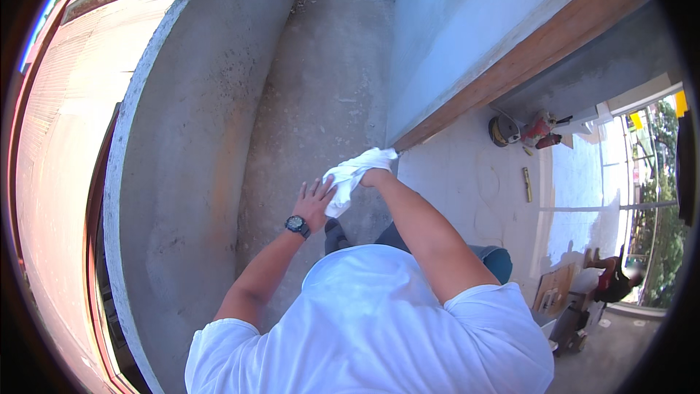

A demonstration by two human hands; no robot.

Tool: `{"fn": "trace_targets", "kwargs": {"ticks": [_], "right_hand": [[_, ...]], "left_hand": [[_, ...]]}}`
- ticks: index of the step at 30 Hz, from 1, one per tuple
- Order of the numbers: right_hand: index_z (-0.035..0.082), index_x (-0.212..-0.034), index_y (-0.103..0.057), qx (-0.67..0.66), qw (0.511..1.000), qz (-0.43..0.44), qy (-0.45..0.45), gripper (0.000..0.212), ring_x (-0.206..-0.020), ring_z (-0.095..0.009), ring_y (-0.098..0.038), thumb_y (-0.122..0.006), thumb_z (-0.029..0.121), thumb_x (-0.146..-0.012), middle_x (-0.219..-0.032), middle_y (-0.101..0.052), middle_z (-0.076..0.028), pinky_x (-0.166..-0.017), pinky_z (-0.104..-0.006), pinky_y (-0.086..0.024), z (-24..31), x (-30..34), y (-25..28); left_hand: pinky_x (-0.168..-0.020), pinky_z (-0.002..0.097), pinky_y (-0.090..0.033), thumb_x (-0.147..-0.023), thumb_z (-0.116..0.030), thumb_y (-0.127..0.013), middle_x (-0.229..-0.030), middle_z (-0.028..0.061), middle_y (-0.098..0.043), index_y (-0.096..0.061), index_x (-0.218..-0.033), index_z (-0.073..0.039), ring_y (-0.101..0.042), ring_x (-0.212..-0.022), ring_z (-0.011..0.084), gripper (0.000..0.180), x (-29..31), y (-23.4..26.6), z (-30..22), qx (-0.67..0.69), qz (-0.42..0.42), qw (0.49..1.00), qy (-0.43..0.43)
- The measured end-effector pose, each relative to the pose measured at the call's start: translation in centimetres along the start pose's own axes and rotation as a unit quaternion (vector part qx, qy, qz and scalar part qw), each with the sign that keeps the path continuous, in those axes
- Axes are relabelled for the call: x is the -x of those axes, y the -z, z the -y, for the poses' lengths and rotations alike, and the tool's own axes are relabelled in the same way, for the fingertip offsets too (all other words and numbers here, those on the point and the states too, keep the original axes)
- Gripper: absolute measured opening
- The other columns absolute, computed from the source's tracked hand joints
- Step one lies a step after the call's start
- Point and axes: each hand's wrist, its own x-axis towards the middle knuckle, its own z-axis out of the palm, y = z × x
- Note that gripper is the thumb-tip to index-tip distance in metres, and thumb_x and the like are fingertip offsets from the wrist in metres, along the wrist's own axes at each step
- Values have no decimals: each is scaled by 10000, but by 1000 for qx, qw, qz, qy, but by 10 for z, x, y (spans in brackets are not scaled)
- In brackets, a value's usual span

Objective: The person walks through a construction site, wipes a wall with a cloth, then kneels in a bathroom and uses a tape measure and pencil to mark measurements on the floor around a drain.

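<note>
A crumpled white cloth [351, 174] is stretched between my two hands, in front of my body and above the concrete floor. My right hand [375, 176] is closed on the cloth near its right side, its fingers partly hidden in the folds. My left hand [316, 202], with a dark watch [297, 225] on the wrist, lies against the cloth's left edge. Its fingers are stretched out and apart, and the thumb is hard to make out. The cloth's far right tip comes close to the lower end of a brown wooden door frame [437, 120].
A low concrete wall [193, 124] runs along my left, and a pale plastered wall [452, 22] ahead on the right. Through the doorway are power tools [536, 130], a yellow spirit level [527, 184], a wooden board [554, 286] and another person [612, 281] by a wheeled item.
</note>
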Motion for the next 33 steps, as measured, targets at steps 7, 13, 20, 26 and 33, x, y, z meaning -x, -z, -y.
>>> {"fn": "trace_targets", "kwargs": {"ticks": [7, 13, 20, 26, 33], "right_hand": [[-11, -1069, -716, -270, 880, 173, -351, 513, -941, -275, -699, -732, 450, -845, -994, -722, -203, -783, -424, -569, -54, 10, -3], [21, -1330, -556, -666, 633, 20, -394, 551, -1112, -306, -634, -639, 416, -955, -1255, -633, -202, -922, -466, -527, -73, -29, -29], [49, -1443, -463, -674, 583, -42, -452, 589, -1153, -317, -615, -615, 402, -997, -1326, -593, -198, -977, -506, -505, -107, -15, -22], [25, -1392, -528, -501, 750, 27, -431, 545, -1117, -328, -647, -639, 374, -988, -1279, -623, -213, -898, -468, -546, -109, -27, -49], [-1, -1274, -615, -508, 780, 61, -360, 514, -1016, -287, -683, -670, 400, -957, -1151, -696, -171, -819, -460, -566, -86, -52, -40]], "left_hand": [[-1008, 387, -475, -1058, -389, -488, -1287, 160, -649, -568, -1335, 60, -612, -1202, 261, 533, 6, 41, 138, 597, -257, 557, 517], [-1234, 513, -241, -889, -208, -665, -1461, 150, -532, -571, -1392, -79, -374, -1454, 325, 528, 43, 102, -74, 117, -266, 942, -168], [-944, 461, -507, -991, -359, -553, -1181, 279, -688, -644, -1251, 43, -647, -1151, 418, 488, 82, -41, 143, 281, 111, 816, 494], [-1012, 356, -437, -1076, -363, -518, -1297, 106, -640, -588, -1339, 11, -600, -1142, 236, 463, 52, 129, 2, 565, -367, 735, 75], [-1259, 514, -216, -834, -182, -655, -1488, 90, -540, -661, -1291, -111, -358, -1487, 306, 462, 67, 54, -25, 103, -57, 961, -250]]}}
